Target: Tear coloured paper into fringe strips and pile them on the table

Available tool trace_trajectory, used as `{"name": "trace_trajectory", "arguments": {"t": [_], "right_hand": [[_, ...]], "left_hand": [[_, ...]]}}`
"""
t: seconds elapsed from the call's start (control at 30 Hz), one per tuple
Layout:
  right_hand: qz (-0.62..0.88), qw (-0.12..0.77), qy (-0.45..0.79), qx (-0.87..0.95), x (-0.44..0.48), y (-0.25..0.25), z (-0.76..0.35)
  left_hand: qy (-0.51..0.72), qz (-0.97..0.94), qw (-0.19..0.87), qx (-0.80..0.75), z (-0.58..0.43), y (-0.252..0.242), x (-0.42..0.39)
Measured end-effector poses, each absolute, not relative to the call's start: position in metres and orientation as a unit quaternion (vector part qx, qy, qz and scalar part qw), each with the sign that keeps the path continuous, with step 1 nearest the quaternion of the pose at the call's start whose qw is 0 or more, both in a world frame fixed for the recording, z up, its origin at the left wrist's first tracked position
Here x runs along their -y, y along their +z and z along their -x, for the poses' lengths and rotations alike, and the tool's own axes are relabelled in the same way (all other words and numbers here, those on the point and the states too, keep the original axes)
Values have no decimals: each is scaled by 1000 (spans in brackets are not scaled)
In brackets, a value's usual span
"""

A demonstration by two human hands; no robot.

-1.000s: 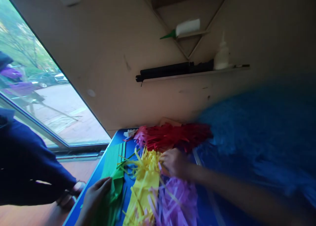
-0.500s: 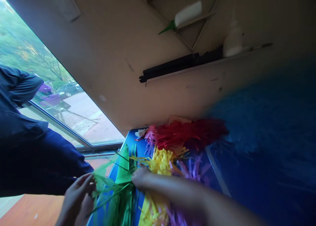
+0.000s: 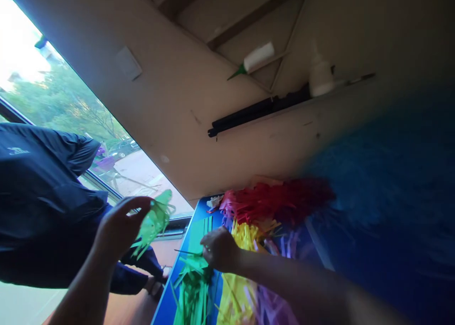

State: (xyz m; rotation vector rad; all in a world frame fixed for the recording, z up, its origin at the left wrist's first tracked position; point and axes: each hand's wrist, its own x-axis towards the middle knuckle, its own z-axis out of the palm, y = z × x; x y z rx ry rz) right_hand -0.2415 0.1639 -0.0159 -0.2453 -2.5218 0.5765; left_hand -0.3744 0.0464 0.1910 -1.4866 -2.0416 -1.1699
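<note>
My left hand (image 3: 122, 225) is raised at the left, its fingers pinching a piece of light green fringed tissue paper (image 3: 156, 221) whose strips hang down. My right hand (image 3: 222, 249) is closed over the blue table (image 3: 202, 209). From it a thin dark blade of scissors (image 3: 186, 252) points left; the handles are hidden in the fingers. Under and beside that hand lies a bundle of green fringed paper (image 3: 194, 287), cut into strips at the near end. Yellow fringed paper (image 3: 234, 292) lies just right of it, partly covered by my right forearm.
Red fringed paper (image 3: 277, 199) lies along the wall, with purple strips (image 3: 270, 306) nearer me. A ledge on the wall holds a white bottle (image 3: 321, 76), a green-tipped bottle (image 3: 258, 58) and a black rod (image 3: 245, 114). A person in dark clothes (image 3: 46, 183) stands left by the window.
My left hand has lifted up and away with the light green paper, now apart from the bundle. The scissors' two spread blades now look like one line. The view has shifted.
</note>
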Motion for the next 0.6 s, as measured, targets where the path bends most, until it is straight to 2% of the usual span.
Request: {"name": "trace_trajectory", "arguments": {"t": [0.07,0.13,0.2,0.4,0.6], "right_hand": [[136,387,247,878,-172,4,198],[115,515,283,801,-179,20,153],[73,593,296,745,-185,30,113],[126,581,238,768,-205,17,40],[218,549,292,753,-219,-4,-19]], "left_hand": [[-340,572,161,729,341,174,-59],[-276,620,158,717,305,155,-70],[-251,664,143,690,269,137,-82],[-281,731,15,621,197,97,-120],[-369,680,-67,630,153,66,-154]]}}
